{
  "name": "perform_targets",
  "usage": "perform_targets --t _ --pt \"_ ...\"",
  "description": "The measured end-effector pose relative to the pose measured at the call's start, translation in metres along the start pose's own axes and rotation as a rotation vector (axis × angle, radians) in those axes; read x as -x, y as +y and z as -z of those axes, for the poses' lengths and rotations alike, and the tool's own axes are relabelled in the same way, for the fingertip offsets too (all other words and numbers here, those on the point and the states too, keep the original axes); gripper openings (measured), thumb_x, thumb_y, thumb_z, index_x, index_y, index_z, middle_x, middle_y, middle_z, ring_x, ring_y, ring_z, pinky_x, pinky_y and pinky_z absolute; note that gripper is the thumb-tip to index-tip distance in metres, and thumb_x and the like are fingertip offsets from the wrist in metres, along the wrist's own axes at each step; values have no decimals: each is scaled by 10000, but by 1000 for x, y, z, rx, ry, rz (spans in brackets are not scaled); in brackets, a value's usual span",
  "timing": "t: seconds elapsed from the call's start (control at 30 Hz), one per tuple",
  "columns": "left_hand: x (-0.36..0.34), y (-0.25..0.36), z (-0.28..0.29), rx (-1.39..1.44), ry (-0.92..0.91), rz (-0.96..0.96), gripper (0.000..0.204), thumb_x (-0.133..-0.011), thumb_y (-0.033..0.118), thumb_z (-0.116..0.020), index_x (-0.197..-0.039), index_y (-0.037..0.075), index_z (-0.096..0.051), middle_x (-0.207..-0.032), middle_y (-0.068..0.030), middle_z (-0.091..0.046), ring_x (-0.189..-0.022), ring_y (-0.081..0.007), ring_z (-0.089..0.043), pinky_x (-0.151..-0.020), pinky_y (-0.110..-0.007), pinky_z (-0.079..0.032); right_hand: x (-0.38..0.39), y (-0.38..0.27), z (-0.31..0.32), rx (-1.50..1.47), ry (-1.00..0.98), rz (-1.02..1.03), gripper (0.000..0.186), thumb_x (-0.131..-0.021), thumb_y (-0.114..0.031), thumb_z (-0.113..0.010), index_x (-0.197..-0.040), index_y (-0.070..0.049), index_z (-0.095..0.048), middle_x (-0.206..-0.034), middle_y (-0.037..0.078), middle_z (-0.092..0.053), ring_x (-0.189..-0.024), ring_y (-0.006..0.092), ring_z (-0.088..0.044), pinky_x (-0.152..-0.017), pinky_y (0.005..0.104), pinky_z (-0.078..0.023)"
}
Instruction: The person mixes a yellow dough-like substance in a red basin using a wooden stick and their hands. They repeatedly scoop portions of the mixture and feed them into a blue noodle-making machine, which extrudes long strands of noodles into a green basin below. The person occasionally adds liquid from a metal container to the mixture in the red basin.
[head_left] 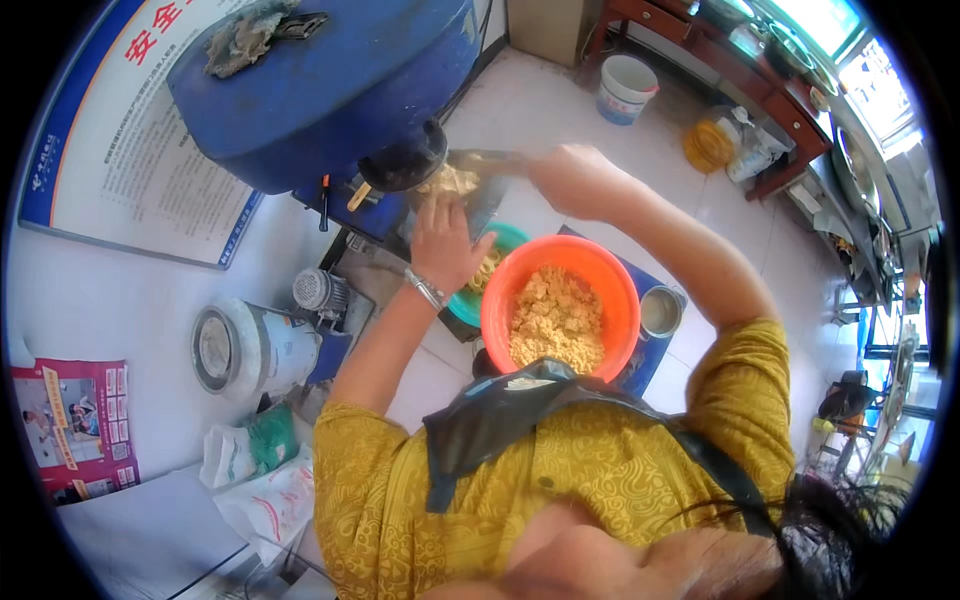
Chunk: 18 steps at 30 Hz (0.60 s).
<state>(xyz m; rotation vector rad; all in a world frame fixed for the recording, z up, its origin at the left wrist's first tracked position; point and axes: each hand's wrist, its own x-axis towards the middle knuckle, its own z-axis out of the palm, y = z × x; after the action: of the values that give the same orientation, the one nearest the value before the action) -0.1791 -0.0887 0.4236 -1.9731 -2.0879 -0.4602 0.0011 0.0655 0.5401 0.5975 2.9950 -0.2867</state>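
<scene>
My left hand (445,240) reaches below the dark outlet (400,165) of the blue machine (320,90), fingers stretched onto pale yellow dough (447,183) on a metal surface. My right hand (570,178) is closed on the end of a long flat metal tool (495,160) beside that outlet. A wooden-handled tool (359,197) and a black-and-orange tool (324,205) lie left of the outlet. A green bowl (466,306) with yellow curled pieces sits partly behind an orange basin (620,280) holding crumbly yellow dough.
A metal pot (662,311) stands right of the basin. A white drum (215,345), motor (318,289) and bags (255,500) line the left wall. A white bucket (626,95), yellow container (705,147) and wooden table (680,40) are at back right. A cluttered counter (860,230) runs rightward.
</scene>
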Motion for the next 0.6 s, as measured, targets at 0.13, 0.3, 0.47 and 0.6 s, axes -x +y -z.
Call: perform_targets --t 0.13,0.3,0.47,0.6 --pt "-1 -6 -3 -40 -10 -15 816 -845 545 -589 -1264 -148 -485 -1286 -296 -527 -1286 -398 -433 -1099 -468 -315 12 -21 -4 115 -161 25 613 -806 -52 -539 -1411 -97 -447 -768 143 -669 -723 318 -686 -615 424 -553" --pt "-6 -4 -5 -19 -24 -37 823 -830 549 -599 -1260 -144 -490 -1279 -302 -528 -1293 -409 -422 -1109 -484 -295 -5 -25 -24 156 -100 67 583 -811 -66 -553 -1384 -18 -455 -774 139 -676 -704 292 -691 -586 399 -551" --pt "-7 -2 -10 -29 25 -42 815 -824 527 -611 -1283 -132 -468 -1319 -293 -497 -1277 -417 -433 -1105 -512 -285 -15 -24 -30 135 -78 76 557 -815 -83 -564 -1358 1 -472 -786 134 -683 -689 291 -692 -583 397 -553" --pt "-14 -4 -10 -20 84 -107 781 -823 506 -616 -1295 -99 -474 -1355 -260 -481 -1263 -400 -449 -1088 -508 -298 -18 -23 -33 128 10 47 413 -834 -111 -563 -1230 5 -544 -785 131 -687 -703 293 -697 -593 400 -558"
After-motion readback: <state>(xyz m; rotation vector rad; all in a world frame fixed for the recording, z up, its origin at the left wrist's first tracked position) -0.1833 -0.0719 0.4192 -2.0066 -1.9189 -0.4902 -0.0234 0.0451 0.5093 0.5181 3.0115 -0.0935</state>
